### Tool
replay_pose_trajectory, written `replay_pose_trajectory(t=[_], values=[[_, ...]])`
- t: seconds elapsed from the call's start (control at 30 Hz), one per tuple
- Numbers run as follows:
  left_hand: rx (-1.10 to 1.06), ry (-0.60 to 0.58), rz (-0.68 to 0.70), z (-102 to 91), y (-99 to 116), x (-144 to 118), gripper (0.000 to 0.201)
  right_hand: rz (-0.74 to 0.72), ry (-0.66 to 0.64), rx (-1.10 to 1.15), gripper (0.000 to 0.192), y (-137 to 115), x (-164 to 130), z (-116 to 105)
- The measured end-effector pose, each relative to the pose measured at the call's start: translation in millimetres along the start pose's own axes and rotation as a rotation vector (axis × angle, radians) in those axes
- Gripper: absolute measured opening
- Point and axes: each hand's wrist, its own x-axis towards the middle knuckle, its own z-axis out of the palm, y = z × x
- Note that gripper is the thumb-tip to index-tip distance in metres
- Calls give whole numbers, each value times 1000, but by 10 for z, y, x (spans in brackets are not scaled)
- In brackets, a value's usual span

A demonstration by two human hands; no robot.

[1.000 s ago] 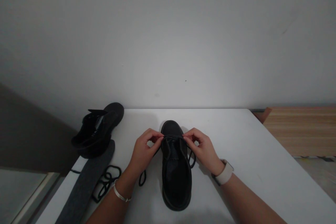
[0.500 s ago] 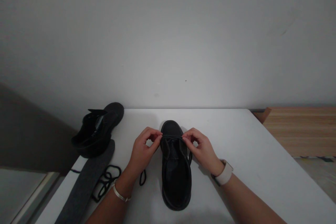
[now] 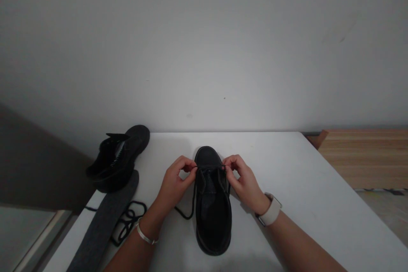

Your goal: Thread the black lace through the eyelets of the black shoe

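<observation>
1. Pinching one end of a thin black lace (image 3: 208,166), the left hand (image 3: 174,182) sits beside the black shoe (image 3: 213,204).
2. The right hand (image 3: 244,180) pinches the other end, and the lace runs straight across the shoe's front.
3. The shoe stands in the middle of the white table (image 3: 302,187), toe pointing away.
4. Another black shoe (image 3: 119,157), a grey insole (image 3: 105,221) and a loose lace (image 3: 127,219) lie on the left.

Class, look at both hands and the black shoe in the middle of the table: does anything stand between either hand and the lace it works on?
Nothing visible does. The left hand and the right hand each pinch the black lace directly, stretched across the front of the shoe. The second shoe, insole and loose lace lie off left.
</observation>
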Motion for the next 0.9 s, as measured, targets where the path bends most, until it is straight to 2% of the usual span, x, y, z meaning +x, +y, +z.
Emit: replay_pose_trajectory(t=[0.2, 0.33, 0.63, 0.9], values=[[37, -17, 19, 2, -15, -7, 8, -9, -9, -6, 4, -51, -17, -3], [66, 3, 28, -6, -6, -12, 9, -20, 5, -25, 11, -84, -6, -19], [83, 211, 9, -69, 23, -4, 11, -65, 281, -117, 16, -30, 68, -121], [-109, 378, -60, -109, -44, -10, 7, -93, 467, -83, 12, -19, 61, -178]])
